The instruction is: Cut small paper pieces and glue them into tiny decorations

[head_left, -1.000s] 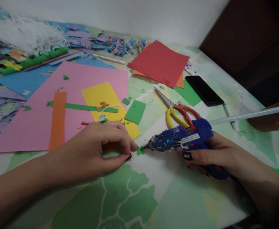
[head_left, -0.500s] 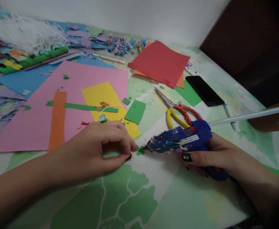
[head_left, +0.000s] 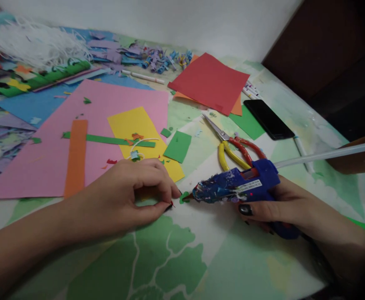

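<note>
My right hand (head_left: 273, 204) is wrapped round a blue hot glue gun (head_left: 232, 185) with a long pale glue stick (head_left: 329, 153) in its back. The gun's nozzle points left, its tip over a small green paper flower (head_left: 185, 197) on the table; whether it touches cannot be seen. Beside that flower, my left hand (head_left: 141, 187) has its thumb and forefinger closed in a pinch. A tiny red scrap of paper (head_left: 172, 203) shows at those fingertips. Scissors (head_left: 232, 143) with red and yellow handles lie just behind the gun.
A pink sheet (head_left: 113, 100) carries an orange strip (head_left: 76, 158), a green strip (head_left: 107, 140) and a yellow sheet (head_left: 138, 125). Farther back lie a red sheet (head_left: 210, 83), a black phone (head_left: 268, 118) and white shredded strands (head_left: 38, 43). A green rectangle (head_left: 178, 146) is near the middle.
The glue gun has shifted very slightly down and to the right, its tip staying by the green flower. My left hand has kept its pinch in place.
</note>
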Demonstrator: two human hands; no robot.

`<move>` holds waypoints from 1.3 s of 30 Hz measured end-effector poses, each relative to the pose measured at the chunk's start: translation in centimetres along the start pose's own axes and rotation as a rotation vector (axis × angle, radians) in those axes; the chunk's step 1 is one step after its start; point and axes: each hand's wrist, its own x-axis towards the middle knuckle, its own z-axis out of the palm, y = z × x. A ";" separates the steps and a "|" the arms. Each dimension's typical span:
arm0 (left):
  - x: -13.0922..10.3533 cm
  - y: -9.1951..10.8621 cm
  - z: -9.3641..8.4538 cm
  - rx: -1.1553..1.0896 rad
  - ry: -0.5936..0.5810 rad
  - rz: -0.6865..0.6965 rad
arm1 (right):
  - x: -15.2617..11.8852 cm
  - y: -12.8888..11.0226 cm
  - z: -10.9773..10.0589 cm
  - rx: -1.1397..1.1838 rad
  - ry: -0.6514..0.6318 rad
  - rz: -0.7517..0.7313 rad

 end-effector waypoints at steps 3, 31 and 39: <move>0.0 0.0 0.0 -0.005 -0.010 -0.013 | 0.1 0.0 0.1 -0.009 0.034 0.002; 0.1 0.1 0.0 -0.010 -0.012 -0.012 | 0.0 -0.2 0.1 -0.038 -0.044 -0.015; 0.0 0.0 0.0 -0.022 -0.024 -0.021 | 0.1 0.1 0.0 -0.033 -0.012 0.014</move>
